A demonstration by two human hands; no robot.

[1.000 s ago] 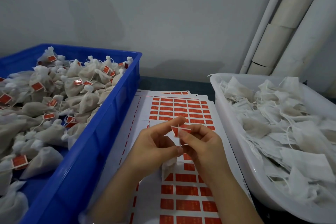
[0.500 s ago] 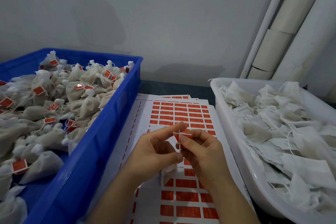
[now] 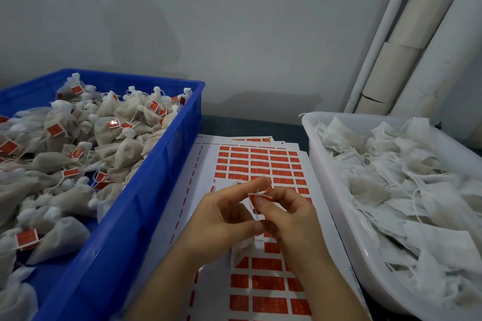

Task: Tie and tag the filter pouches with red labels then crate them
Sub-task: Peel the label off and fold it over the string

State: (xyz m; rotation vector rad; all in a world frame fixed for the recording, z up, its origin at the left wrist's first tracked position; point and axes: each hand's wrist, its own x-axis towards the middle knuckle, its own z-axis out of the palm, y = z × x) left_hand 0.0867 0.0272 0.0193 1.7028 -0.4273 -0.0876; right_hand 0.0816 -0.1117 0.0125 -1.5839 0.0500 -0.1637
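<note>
My left hand [image 3: 221,221] and my right hand [image 3: 284,216] meet over the sticker sheet [image 3: 260,164]. Between their fingertips they pinch a small red label [image 3: 253,197] folded around the white string of a filter pouch [image 3: 241,251]. The pouch hangs under my left hand, mostly hidden. A blue crate [image 3: 146,200] on the left holds several tied pouches with red tags. A white tray [image 3: 336,206] on the right is full of untied, untagged pouches.
Stacked label sheets lie between the two bins, with rows of red stickers. A grey wall stands behind. White pipes [image 3: 407,41] run up the right rear corner.
Both hands stay together on the label and string. My fingers have shifted slightly as they press the label. The camera has tilted, so the scene sits a little lower in view.
</note>
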